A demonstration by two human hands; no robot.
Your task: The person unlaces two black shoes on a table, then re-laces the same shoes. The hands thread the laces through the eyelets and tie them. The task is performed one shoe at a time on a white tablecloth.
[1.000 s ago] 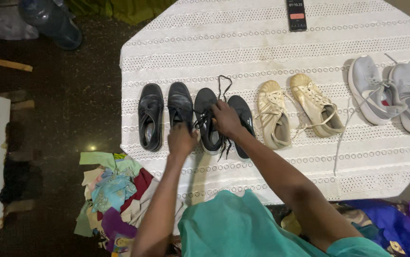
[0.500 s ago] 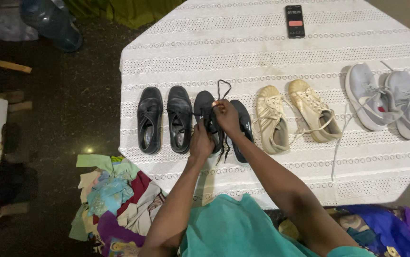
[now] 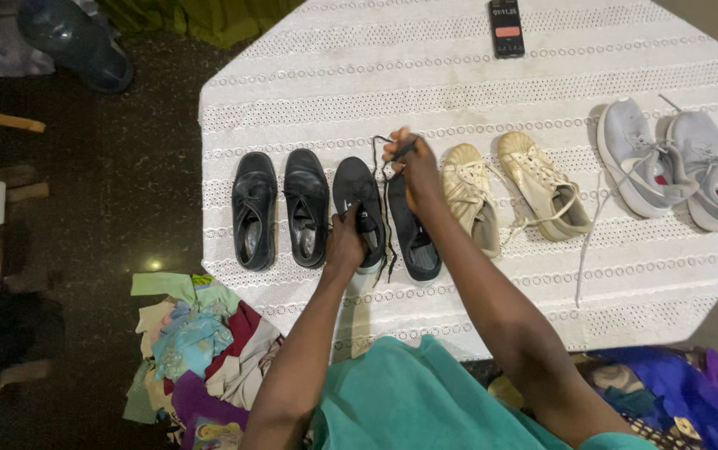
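Shoes line the octagonal table under its white eyelet-lace cloth (image 3: 476, 75), and I have both hands on the black lace-up sneaker (image 3: 357, 200) that lies third from the left in the row. My left hand (image 3: 346, 242) rests curled over the sneaker's opening near the heel, fingers closed on it. My right hand (image 3: 413, 171) is raised past the toe end, thumb and fingers pinched shut on the thin black shoelace (image 3: 386, 148), which loops up from the sneaker. Its black partner sneaker (image 3: 413, 242) lies just beside it, partly under my right forearm. To the left sit two black leather dress shoes (image 3: 280, 208). To the right come two cream sneakers (image 3: 513, 192) with loose laces, then two grey sneakers (image 3: 675, 162) near the table's edge. A dark phone (image 3: 506, 27) lies at the far side. Coloured fabric scraps (image 3: 196, 342) are heaped on the dark floor by my left elbow.
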